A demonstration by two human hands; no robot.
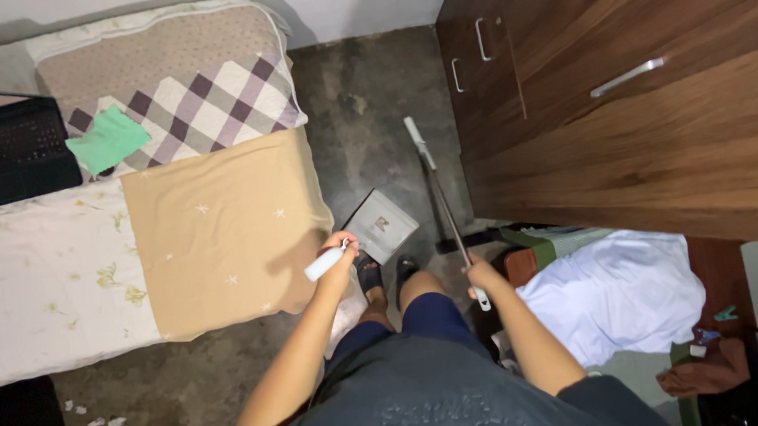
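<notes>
The dustpan (383, 225) sits on the grey concrete floor (367, 113) just in front of your feet, between the bed and the wooden wardrobe. Your left hand (338, 250) is closed around its white handle (324, 264), and the handle points back toward you, so the grey tray is tilted with its open edge toward the floor ahead. Holding it low like this probably keeps the lip near the ground.

Your right hand (480, 277) is wrapped around the thin metal pole of a broom (440, 198). You grip it near the lower white end, and the pole runs away from you, ending in another white part farther out on the floor. I cannot tell where the bristles are; a dark shape beside the wardrobe base may be the head, but it is unclear. The pole passes just beside the dustpan on its right, so both tools meet in the same narrow strip of floor.

On your left, the bed (54, 275) carries a tan sheet (220, 235), a checked blanket (215, 101), a green cloth (108, 140) and a black laptop (16, 154). On your right, the wardrobe (645, 145) has metal handles, and a white garment (625, 288) lies on a pile below it. Some small paper scraps (96, 423) lie on the floor near the bed's corner, well apart from the dustpan.
</notes>
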